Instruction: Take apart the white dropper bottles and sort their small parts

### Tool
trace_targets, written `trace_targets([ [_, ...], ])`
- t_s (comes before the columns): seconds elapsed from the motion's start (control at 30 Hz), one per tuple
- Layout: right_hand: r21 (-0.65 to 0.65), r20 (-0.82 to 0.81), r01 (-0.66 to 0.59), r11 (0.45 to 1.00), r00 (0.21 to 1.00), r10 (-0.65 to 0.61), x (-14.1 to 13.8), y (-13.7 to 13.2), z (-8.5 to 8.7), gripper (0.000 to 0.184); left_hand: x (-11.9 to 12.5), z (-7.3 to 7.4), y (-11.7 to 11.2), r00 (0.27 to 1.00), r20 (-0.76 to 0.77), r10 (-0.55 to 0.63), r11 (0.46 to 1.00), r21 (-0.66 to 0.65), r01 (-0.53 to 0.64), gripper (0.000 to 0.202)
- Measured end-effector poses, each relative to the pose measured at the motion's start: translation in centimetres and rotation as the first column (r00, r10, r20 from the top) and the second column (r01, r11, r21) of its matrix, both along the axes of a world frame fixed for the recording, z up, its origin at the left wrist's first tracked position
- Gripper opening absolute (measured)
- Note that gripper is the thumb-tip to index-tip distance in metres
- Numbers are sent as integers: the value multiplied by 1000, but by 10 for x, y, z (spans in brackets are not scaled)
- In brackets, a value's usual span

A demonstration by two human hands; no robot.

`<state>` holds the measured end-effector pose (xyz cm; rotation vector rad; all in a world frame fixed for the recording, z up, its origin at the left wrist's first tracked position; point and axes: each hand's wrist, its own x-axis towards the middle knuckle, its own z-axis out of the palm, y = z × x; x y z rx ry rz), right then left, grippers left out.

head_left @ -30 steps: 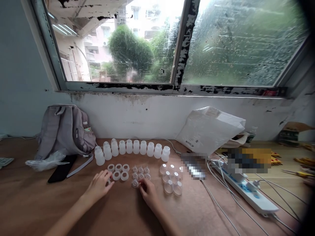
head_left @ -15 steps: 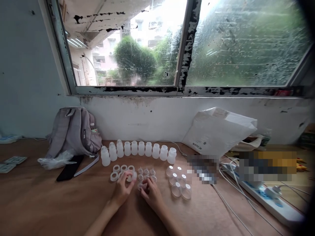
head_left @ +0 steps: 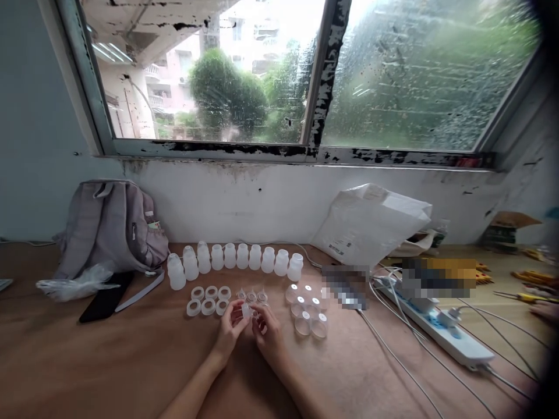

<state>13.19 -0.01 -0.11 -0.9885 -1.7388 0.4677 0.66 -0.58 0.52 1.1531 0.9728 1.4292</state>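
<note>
My left hand [head_left: 227, 333] pinches a white screw ring [head_left: 246, 311], tilted up on its edge. Against it, my right hand [head_left: 269, 334] has its fingers closed around a small clear bottle teat [head_left: 254, 314], partly hidden by the fingertips. To the left, several white rings [head_left: 194, 314] lie flat in two rows. Just beyond my fingers stand clear teats [head_left: 240, 295], some of them covered by my hands. Clear domed caps [head_left: 303, 326] sit right of my right hand. Frosted baby bottles [head_left: 243, 257] form a curved row behind; three at the left end wear tops.
A grey backpack [head_left: 105, 227], a crumpled plastic bag [head_left: 78, 285] and a black flat object [head_left: 106, 298] occupy the left. A white bag [head_left: 371, 224] leans against the wall at right. Beside it runs a power strip [head_left: 463, 343] with trailing cables. Part of another person's hand [head_left: 545, 311] shows at far right.
My hands have come together. The ring in my left hand has turned and moved right, and my right hand has lifted the teat from the table. The view has shifted to the right.
</note>
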Motion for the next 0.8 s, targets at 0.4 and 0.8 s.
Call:
trace_targets([
  [0.4,-184,-137,-221,958,971,198,-6,-13,11,51,2,15,-9,960,258,-107,980,-137,146,34],
  [0.8,-279,-212,2,960,975,-63,1,-7,16,27,1,11,-7,913,352,-207,932,-211,293,35],
])
